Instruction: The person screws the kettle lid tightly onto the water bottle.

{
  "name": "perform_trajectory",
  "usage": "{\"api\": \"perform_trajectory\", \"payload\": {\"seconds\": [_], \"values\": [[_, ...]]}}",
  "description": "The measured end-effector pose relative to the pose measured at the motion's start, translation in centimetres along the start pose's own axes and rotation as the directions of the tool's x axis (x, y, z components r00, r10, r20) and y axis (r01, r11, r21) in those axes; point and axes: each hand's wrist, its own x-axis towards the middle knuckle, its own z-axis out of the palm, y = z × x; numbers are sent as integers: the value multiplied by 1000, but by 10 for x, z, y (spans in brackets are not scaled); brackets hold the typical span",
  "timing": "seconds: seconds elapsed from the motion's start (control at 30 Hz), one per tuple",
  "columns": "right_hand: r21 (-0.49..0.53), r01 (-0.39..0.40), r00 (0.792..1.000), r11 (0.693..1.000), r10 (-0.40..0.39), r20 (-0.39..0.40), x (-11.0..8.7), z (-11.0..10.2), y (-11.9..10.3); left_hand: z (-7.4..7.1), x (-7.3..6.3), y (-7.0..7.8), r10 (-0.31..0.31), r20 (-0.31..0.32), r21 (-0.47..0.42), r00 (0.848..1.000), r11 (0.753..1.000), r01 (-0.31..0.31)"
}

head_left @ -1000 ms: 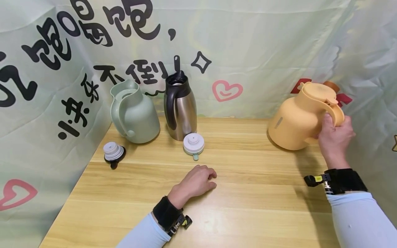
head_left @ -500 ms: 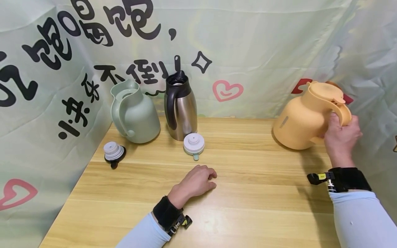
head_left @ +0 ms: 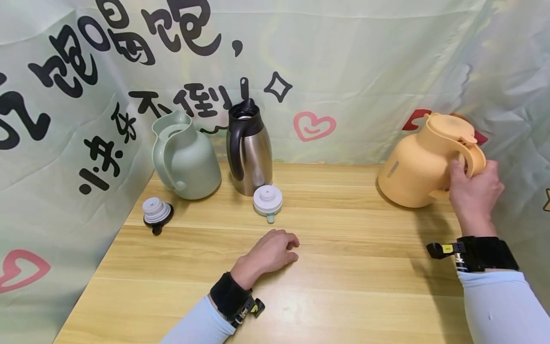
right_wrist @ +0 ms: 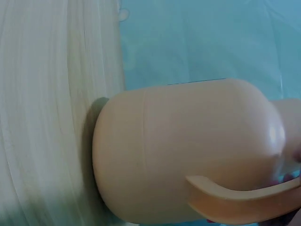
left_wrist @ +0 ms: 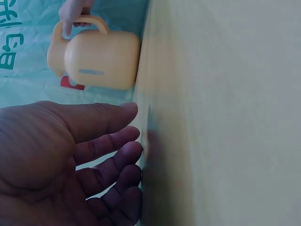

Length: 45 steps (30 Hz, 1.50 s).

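Observation:
At the right back, my right hand point(head_left: 477, 196) grips the handle of a yellow-orange thermos jug point(head_left: 414, 167). Its lid is on, and its base meets the tabletop in the right wrist view, where the jug body point(right_wrist: 188, 146) fills much of the picture and the hand is mostly cut off. My left hand point(head_left: 268, 253) rests on the table with loosely bent fingers and nothing in them; the left wrist view shows its thumb and fingers point(left_wrist: 113, 146) apart. Beyond its fingertips lies a white stopper lid point(head_left: 268, 199) with a green tab.
A sage-green jug point(head_left: 193, 162) without a lid stands at the back left. Beside it is a steel jug point(head_left: 256, 157) with a black handle and uncovered top. A white-and-black stopper lid point(head_left: 156, 212) lies left. Printed cloth point(head_left: 365, 86) borders the wooden table point(head_left: 335, 286) behind.
My right hand and the yellow-orange jug have shifted slightly right, mostly in the first half second. The jug has since stayed in place. My left hand is unmoved.

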Motion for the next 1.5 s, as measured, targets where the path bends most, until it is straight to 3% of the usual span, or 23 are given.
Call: {"api": "perform_trajectory", "payload": {"seconds": [0.07,0.2,0.4,0.6,0.83,0.9,0.97,1.03,1.07,1.13,1.17,1.27,1.43,1.5], "values": [[-27,21,1000,999,-21,10,-4,-1,-2,-1,0,-1,1,3,-12,1000,1000,-1],[-14,153,986,988,-154,-62,-12,-1,-4,-5,0,-6,5,2,-20,1000,1000,-5],[-47,408,882,912,-407,-239,-26,-3,-12,-14,-5,-13,-27,17,-40,1000,999,27],[-19,536,797,844,-514,-317,-44,0,-32,-31,-10,-17,-75,-42,-98,996,993,70],[16,668,729,744,-651,-211,-77,23,-45,-56,-17,-24,-138,-175,-125,975,985,118],[22,692,715,721,-682,-150,-88,33,-44,-63,-21,-27,-173,-233,-138,957,980,143],[25,697,716,716,-695,-64,-101,43,-42,-71,-25,-31,-206,-306,-141,930,975,170],[25,675,736,737,-675,43,-113,51,-39,-81,-31,-36,-236,-391,-140,890,971,196],[24,661,746,750,-659,95,-118,54,-37,-86,-34,-38,-247,-442,-139,862,969,206],[17,639,754,769,-630,186,-128,61,-34,-99,-42,-42,-264,-550,-138,793,965,225],[13,632,754,775,-618,224,-131,64,-32,-106,-45,-44,-273,-605,-147,748,962,231],[11,627,742,779,-601,298,-139,72,-28,-127,-58,-50,-307,-750,-202,587,950,238],[22,626,719,779,-588,371,-145,83,-22,-156,-71,-65,-337,-897,-286,287,936,207],[19,622,709,783,-573,412,-147,87,-20,-166,-72,-73,-366,-910,-328,193,923,203]]}}
